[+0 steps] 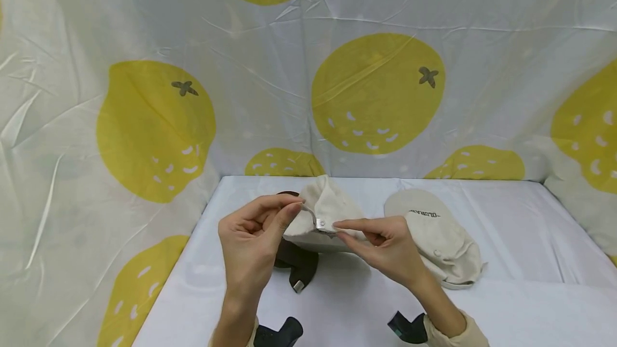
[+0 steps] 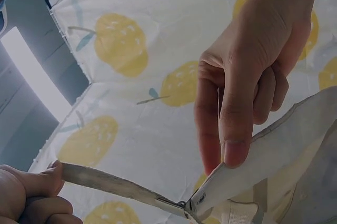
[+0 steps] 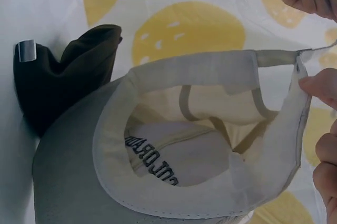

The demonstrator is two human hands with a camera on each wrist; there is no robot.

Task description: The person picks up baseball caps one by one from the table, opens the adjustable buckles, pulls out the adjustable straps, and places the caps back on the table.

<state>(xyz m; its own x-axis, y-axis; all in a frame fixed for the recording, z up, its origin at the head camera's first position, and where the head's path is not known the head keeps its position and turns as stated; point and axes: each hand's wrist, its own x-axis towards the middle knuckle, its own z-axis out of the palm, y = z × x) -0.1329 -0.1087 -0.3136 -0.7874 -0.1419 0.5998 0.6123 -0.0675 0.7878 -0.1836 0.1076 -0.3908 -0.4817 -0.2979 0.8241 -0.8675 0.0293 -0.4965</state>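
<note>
A beige cap is held up over the table, its inside and back opening showing in the right wrist view. My left hand pinches the free end of its strap between thumb and forefinger, stretching it away from the small metal buckle. On the other side of the buckle, my right hand pinches the cap's back edge with thumb and forefinger. Dark lettering is visible in reverse inside the crown.
A dark cap with a metal strap end lies behind my left hand, partly hidden. Another beige cap, lettered on the front, lies on the white table at right. A lemon-print cloth hangs behind the table.
</note>
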